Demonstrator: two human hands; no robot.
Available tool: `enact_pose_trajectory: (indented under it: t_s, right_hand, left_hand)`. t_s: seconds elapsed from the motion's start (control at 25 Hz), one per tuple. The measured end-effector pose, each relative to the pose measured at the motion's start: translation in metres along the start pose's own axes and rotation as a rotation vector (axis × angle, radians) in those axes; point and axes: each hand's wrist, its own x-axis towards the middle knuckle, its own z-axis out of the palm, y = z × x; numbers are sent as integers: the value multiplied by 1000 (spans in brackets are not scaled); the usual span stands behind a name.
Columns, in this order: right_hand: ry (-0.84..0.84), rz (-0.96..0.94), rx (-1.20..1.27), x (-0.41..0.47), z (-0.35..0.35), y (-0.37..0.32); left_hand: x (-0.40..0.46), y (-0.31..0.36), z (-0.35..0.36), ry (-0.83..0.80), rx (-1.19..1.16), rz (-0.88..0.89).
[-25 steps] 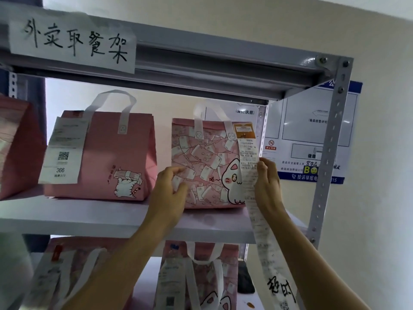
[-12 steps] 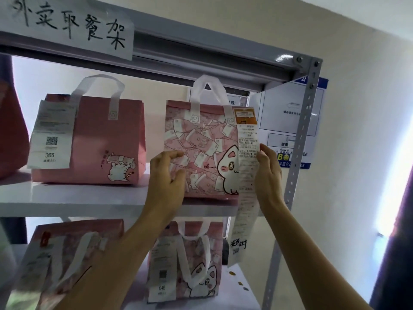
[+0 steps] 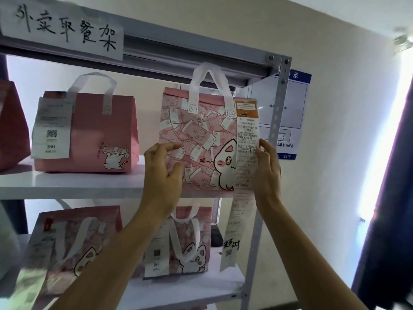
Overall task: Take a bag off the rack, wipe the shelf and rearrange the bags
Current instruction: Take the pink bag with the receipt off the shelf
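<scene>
A pink bag printed with banknotes and a white cat is at the right end of the white upper shelf, held between both hands at the shelf's front edge. My left hand presses its left side and my right hand grips its right side. A long receipt hangs from the bag's top right corner down past the shelf. A plain pink bag with a small cat and a label reading 366 stands to the left on the same shelf.
The grey metal rack has an upright post just right of the held bag and a handwritten paper sign on its top beam. Two more cat bags stand on the lower shelf. Another pink bag is at far left. A blue-bordered wall notice hangs behind.
The patterned bag has come forward and up off the shelf between both hands, its handles now rising in front of the top beam. The view has shifted right.
</scene>
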Motion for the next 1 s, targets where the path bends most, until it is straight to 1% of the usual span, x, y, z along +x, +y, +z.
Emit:
enact_pose_trajectory:
  t_s: [0.2,0.36,0.56,0.76,0.88,1.0]
  right_hand:
    - [-14,-1,31,-25,-41,-21]
    - [1,32,37,-50,-83,-43]
    - [43,71,9,-71,-146,-69]
    - [121,87,-85,-100,-214,-88]
    - [188,83,-164,-116,-262,-97]
    - [279,97,-252,-136,-313,-103]
  left_hand:
    - [-37,31,17,19,31,13]
    - [-67,56,38,31,36,-18]
    - [-109,85,71,-10,20,-16]
    - [-154,110,110,-93,-77,-61]
    - [-181,122,143,-125,-104,-46]
    - [-212,132,184,-197,-135,-51]
